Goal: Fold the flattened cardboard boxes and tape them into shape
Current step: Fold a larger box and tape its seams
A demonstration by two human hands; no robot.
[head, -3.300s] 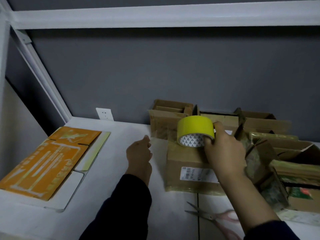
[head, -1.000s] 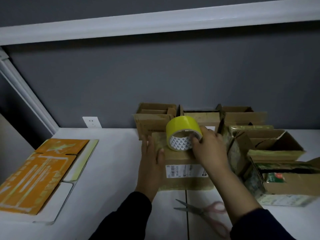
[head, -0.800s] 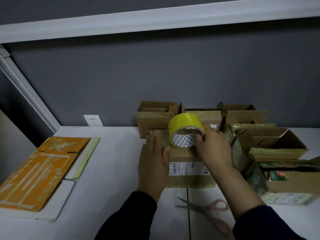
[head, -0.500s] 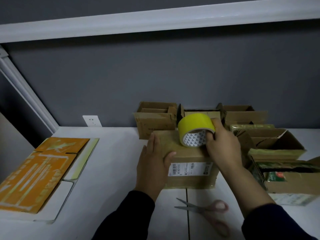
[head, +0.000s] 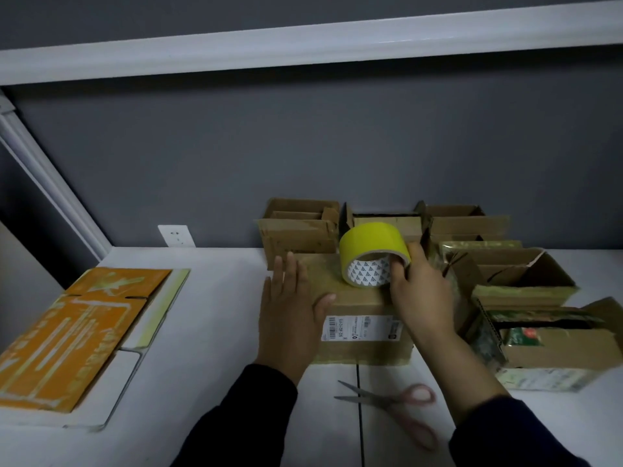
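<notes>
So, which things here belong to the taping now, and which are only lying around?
In use: yellow tape roll, gripped by the right hand; closed cardboard box, left hand flat on it.
Lying about: scissors, flat orange carton, open boxes behind and at the right, wall socket.

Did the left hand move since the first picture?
Yes. The left hand went right, away from the white wall socket, onto the brown cardboard box.

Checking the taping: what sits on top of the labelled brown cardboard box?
A yellow roll of tape, gripped by the right hand, and the flat left hand. The box top beneath them is hidden.
</notes>
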